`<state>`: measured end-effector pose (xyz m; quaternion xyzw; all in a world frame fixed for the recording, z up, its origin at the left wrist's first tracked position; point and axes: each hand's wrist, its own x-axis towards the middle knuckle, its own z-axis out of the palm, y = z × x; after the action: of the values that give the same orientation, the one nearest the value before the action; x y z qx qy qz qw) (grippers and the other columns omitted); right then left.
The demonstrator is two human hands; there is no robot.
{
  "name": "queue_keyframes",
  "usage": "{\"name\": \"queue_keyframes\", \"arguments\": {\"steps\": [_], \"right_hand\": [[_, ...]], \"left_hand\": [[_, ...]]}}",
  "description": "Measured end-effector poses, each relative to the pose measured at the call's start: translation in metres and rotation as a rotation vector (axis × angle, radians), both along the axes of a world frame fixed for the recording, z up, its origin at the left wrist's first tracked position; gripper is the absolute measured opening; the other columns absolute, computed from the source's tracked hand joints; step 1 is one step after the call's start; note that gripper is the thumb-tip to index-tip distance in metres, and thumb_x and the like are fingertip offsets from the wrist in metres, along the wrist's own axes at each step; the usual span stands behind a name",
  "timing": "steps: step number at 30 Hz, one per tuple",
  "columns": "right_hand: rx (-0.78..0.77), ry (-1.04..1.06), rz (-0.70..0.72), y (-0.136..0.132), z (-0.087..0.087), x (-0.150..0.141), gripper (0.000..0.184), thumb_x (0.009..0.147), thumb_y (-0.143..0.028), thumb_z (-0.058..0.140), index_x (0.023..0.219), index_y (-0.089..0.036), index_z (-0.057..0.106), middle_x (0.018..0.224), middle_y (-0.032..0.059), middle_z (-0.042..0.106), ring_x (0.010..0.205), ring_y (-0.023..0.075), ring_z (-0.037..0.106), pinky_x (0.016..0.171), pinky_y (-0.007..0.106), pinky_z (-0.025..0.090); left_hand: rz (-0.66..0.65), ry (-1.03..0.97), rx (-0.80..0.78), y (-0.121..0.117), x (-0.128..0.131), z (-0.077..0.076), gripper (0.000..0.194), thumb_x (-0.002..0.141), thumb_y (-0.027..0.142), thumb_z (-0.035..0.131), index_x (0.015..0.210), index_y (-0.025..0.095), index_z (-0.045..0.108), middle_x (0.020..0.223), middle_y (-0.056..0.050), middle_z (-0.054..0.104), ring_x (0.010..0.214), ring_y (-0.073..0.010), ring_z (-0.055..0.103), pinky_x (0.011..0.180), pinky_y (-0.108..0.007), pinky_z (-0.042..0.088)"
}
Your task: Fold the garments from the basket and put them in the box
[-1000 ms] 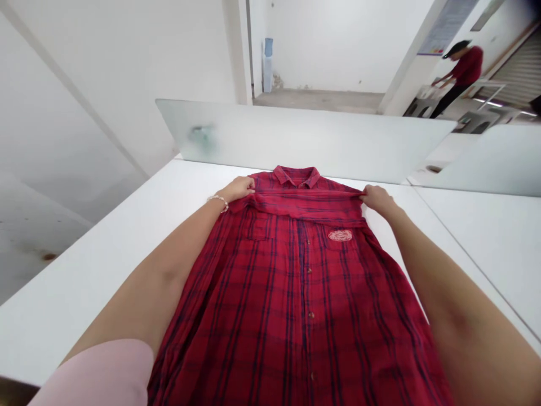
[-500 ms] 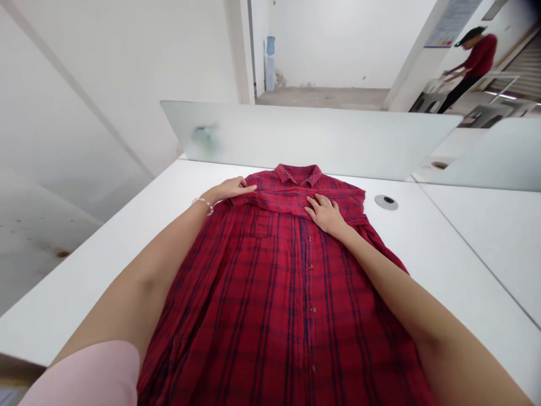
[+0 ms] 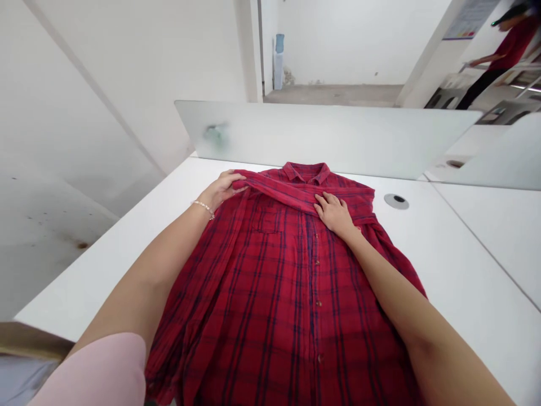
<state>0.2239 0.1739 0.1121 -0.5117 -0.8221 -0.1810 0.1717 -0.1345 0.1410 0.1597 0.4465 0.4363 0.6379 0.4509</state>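
A red plaid shirt [image 3: 287, 282] lies buttoned and face up on the white table [image 3: 448, 265], its collar toward the far side. A sleeve is folded across the chest just below the collar. My left hand [image 3: 222, 189] pinches the end of that sleeve at the shirt's left shoulder. Spread flat on the chest, my right hand [image 3: 333, 213] presses down the folded sleeve near the button line.
A frosted glass divider [image 3: 329, 135] stands along the table's far edge. A round cable port [image 3: 396, 201] sits in the table right of the shirt. At the far right, a person in a red top [image 3: 502, 51] stands by stacked chairs.
My right hand let go of the shirt's right shoulder and moved to the chest, where it now lies flat. My left hand has lifted the sleeve end a little.
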Motion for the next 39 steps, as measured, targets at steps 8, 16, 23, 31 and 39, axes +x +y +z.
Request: {"name": "queue_keyframes", "arguments": {"steps": [8,16,23,31,39], "right_hand": [[-0.016,0.018,0.004,-0.003,0.002,0.000,0.053,0.106,-0.038,0.030,0.150,-0.016,0.050,0.155,0.0153,0.043,0.140,0.0308,0.042,0.114,0.056,0.034],[-0.017,0.035,0.014,-0.003,0.002,-0.001,0.053,0.105,-0.038,0.030,0.149,-0.016,0.050,0.154,0.0163,0.044,0.140,0.0314,0.042,0.113,0.057,0.035],[-0.005,0.046,0.031,0.001,-0.001,0.001,0.054,0.105,-0.039,0.028,0.149,-0.016,0.051,0.154,0.0165,0.044,0.139,0.0321,0.042,0.113,0.057,0.034],[0.003,0.046,0.031,0.002,-0.002,0.001,0.054,0.105,-0.039,0.029,0.149,-0.016,0.050,0.154,0.0159,0.044,0.139,0.0319,0.042,0.113,0.057,0.034],[0.011,0.040,0.029,0.004,-0.003,0.002,0.054,0.105,-0.039,0.029,0.149,-0.016,0.051,0.154,0.0159,0.044,0.140,0.0314,0.042,0.113,0.057,0.034]], "left_hand": [[-0.070,0.487,-0.086,-0.003,-0.012,-0.013,0.063,0.049,0.004,0.067,0.109,0.017,0.054,0.113,-0.009,0.061,0.087,-0.0191,0.064,0.073,-0.031,0.052],[0.142,0.853,0.020,-0.003,-0.021,-0.021,0.046,0.067,0.014,0.063,0.109,0.017,0.047,0.122,-0.012,0.058,0.106,-0.0221,0.059,0.092,-0.037,0.049],[0.327,1.163,0.202,-0.041,-0.010,-0.036,0.042,0.080,0.034,0.067,0.114,0.019,0.048,0.100,-0.006,0.059,0.089,-0.0219,0.061,0.086,-0.037,0.051],[0.232,1.340,0.059,-0.059,-0.014,-0.043,0.061,0.069,0.015,0.063,0.127,0.016,0.042,0.104,-0.011,0.060,0.092,-0.0308,0.064,0.084,-0.042,0.050],[0.537,0.803,-0.102,-0.021,-0.081,-0.033,0.025,0.082,0.007,0.050,0.105,0.017,0.045,0.073,0.000,0.050,0.075,-0.0170,0.052,0.078,-0.033,0.044]]}}
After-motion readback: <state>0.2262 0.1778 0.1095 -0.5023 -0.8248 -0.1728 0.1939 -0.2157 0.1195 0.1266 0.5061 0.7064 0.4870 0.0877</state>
